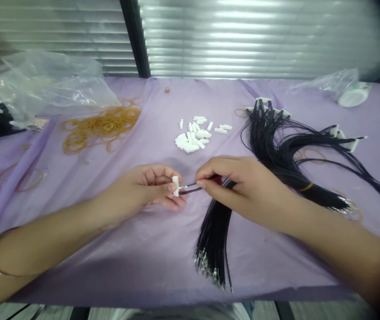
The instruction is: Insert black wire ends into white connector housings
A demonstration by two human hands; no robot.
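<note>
Between the thumb and fingers of my left hand [158, 186] is a small white connector housing [175, 186], held upright. My right hand [234, 180] pinches thin black wires [191, 188] that run left to the housing; one has a shiny metal end near it. Whether that end is inside the housing I cannot tell. Under my right hand lies a bundle of black wires [214, 235], its metal terminals fanned toward the table's front edge. Beyond my hands sits a loose pile of white connector housings [193, 137].
Tangled yellow rubber bands [105, 126] and a clear plastic bag [53, 84] lie at the left. At the right are more black wire bundles [266, 138], some with white connectors. A white roll [354, 94] stands at the back right on the purple tablecloth [116, 258].
</note>
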